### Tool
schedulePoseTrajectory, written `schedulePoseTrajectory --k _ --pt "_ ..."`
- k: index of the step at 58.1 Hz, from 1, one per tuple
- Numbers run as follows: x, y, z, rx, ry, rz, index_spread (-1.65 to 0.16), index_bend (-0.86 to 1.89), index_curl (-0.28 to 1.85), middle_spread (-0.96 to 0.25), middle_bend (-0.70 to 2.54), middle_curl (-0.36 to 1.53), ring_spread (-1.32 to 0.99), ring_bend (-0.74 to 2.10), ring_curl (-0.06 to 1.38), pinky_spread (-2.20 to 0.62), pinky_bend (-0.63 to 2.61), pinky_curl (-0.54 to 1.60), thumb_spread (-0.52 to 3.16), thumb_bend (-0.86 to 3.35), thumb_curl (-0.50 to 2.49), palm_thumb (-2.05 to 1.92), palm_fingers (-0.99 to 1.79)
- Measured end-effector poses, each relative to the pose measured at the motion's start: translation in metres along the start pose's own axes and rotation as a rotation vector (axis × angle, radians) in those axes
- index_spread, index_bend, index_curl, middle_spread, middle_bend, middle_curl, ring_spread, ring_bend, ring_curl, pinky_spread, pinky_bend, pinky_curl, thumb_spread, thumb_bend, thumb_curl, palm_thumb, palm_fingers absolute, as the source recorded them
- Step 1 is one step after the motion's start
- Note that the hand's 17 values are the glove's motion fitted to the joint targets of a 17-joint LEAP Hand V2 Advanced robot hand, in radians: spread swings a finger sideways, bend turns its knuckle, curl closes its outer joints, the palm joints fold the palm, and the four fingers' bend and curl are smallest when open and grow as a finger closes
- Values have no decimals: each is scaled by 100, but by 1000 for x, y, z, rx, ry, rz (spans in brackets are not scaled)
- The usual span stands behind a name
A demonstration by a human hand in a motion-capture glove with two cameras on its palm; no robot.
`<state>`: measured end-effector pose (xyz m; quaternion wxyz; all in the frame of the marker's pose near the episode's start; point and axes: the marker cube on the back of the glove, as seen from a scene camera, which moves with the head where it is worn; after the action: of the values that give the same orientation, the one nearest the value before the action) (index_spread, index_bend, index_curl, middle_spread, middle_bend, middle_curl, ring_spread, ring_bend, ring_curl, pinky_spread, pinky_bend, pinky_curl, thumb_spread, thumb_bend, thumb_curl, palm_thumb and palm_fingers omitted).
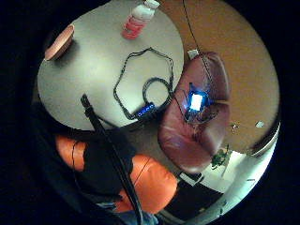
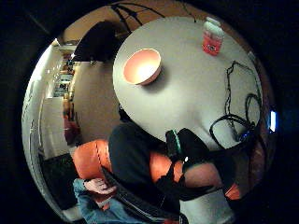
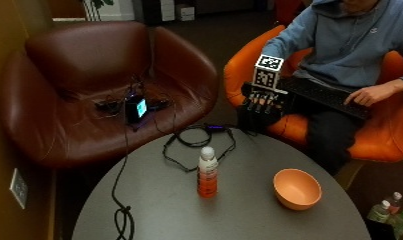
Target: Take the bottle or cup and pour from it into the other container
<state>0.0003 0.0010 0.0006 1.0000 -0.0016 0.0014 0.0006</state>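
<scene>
**Hand empty, reach not begun**

The gloved right hand (image 3: 263, 107) grips nothing; its fingers hang straight and relaxed, pointing down, at the table's (image 3: 154, 205) far edge, near the person's lap. It touches neither task thing.

The bottle (image 3: 207, 172) stands upright near the middle of the table, white cap on, orange-red liquid filling roughly its lower half. The bowl (image 3: 297, 188) sits upright on the table beside it, apart from it, toward the person's bare-hand side; it looks empty. In the thumb-side palm view both lie out across the tabletop, the bowl (image 2: 142, 66) nearer the camera than the bottle (image 2: 211, 36), which fits a hand held well back and raised above the table edge.

Step, as a judgement: pre-grasp, the pick-up not yet started. The next move calls for reaching over the table edge and across the black cable (image 3: 188, 145) looped between hand and bottle, then wrapping the fingers round the bottle's body. The cap appears on, so pouring would seem to need it off first; whether it is sealed cannot be told.

Pose: forearm out from the orange chair (image 3: 377, 135), wrist drooped, palm facing the table. The bare hand (image 3: 367, 95) rests on the lap.
</scene>
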Motion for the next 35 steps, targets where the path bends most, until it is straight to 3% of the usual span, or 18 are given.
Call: schedulePoseTrajectory --k 12,35 --pt "0 -10 -1 17 1 -1 -35 16 12 -7 18 10 -2 32 12 20 47 20 81 22 19 56 7" --pt "33 -6 -9 55 20 -2 -39 16 21 -8 19 21 -4 37 20 23 47 28 98 4 30 64 4"
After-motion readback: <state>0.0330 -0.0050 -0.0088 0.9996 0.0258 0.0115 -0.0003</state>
